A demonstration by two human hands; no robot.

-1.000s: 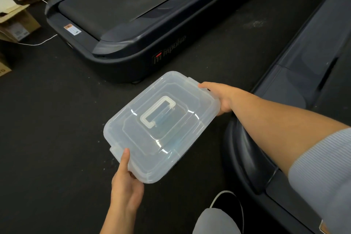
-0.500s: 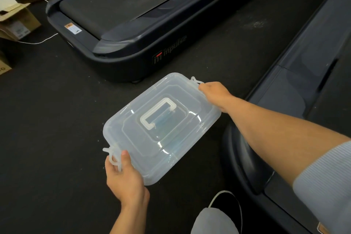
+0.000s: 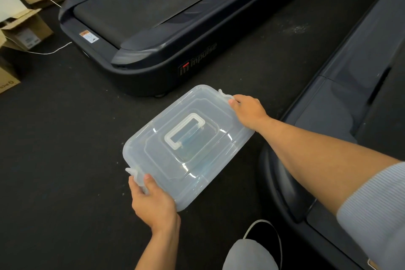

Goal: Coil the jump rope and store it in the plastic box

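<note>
Both hands hold the clear plastic box at its two short ends above the dark floor. Left hand grips the near-left end, thumb on the lid and fingers curled round the latch, which now stands flipped outward; a second ago that latch lay flat and the thumb alone rested on the lid edge. Right hand is curled over the far-right end, fingertips pinching the other latch, which has likewise swung up since the first picture, where the hand simply cupped the corner. The box itself has hardly shifted.

Its lid is still on, with the white carrying handle folded flat in the middle recess. The long axis runs from near left to far right, diagonal to both treadmills. Something bluish shows faintly through the lid, too blurred to name.

On the end of the treadmill ahead, grey lettering reads "impulse" beside a red-topped logo. A small orange-and-white warning sticker sits on its near-left corner; its print is unreadable. Cardboard boxes at the floor's left edge carry labels too small to read. A second treadmill lies along the right.
</note>
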